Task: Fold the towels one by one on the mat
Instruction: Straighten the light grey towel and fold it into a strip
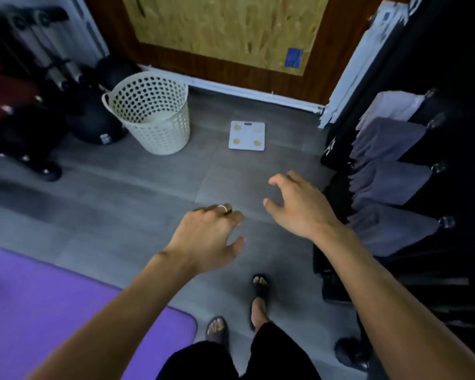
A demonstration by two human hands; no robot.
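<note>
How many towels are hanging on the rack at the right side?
4, stacked vertically: a white towel on top, then three grey towels below it. More may be hidden lower down.

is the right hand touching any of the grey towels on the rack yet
Apart. The head view shows the right hand with loosely spread fingers over bare floor, a clear strip of floor and dark rack edge between it and the grey towels.
</note>
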